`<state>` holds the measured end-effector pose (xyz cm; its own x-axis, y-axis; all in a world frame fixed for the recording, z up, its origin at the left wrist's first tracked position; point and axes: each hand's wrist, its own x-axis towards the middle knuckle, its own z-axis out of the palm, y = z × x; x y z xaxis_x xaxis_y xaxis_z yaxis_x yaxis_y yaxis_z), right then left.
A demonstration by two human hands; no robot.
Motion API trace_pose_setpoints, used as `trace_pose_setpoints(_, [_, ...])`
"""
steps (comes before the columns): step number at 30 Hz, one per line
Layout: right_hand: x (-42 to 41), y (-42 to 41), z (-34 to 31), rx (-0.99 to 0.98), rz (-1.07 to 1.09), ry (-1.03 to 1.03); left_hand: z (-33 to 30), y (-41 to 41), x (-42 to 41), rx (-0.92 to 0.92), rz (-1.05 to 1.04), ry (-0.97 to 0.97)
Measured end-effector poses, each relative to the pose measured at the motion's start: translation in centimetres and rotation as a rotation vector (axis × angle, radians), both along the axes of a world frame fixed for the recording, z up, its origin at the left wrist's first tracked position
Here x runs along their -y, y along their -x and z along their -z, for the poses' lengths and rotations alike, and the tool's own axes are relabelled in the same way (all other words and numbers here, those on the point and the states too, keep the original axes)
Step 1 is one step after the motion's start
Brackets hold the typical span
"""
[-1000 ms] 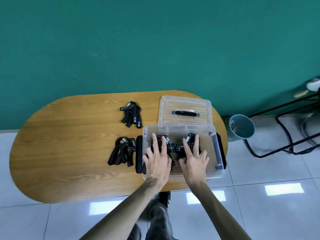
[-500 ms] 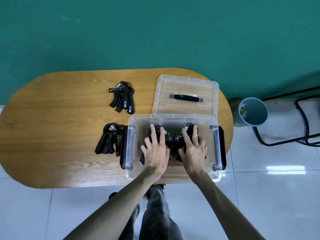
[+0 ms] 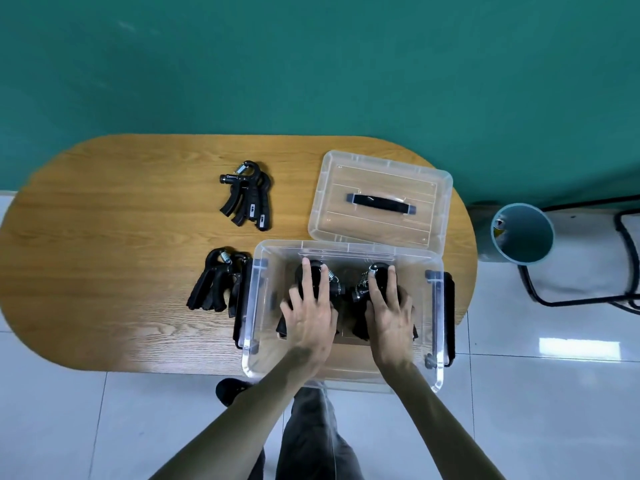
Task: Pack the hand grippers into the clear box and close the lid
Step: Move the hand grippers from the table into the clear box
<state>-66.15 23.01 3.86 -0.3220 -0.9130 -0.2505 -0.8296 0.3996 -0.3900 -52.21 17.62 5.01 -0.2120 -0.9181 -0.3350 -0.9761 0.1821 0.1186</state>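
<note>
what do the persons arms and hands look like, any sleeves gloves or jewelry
Both forearms are bare up to the frame's bottom edge, with no sleeves in view. The left hand and the right hand wear no gloves, and no rings, watch or wristband show. The fingers are uncovered, with short plain nails. Below the arms, dark grey trousers and a black shoe are visible.
</note>
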Motion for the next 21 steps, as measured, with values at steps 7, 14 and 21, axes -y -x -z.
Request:
trace_pose_setpoints(7, [0.1, 0.0, -0.1, -0.095, -0.002, -0.071, 0.0, -0.3, -0.2, -0.055, -0.010, -0.029])
trace_pose_setpoints(14, [1.4, -1.4, -3.1, -0.091, -0.005, 0.007, -1.5, -2.0, -0.8, -0.103, 0.073, 0.018])
trace_pose_setpoints(21, [4.1, -5.5, -5.5, -0.127, -0.117, 0.126, -4.7, -5.6, 1.8, -0.095, 0.147, 0.106])
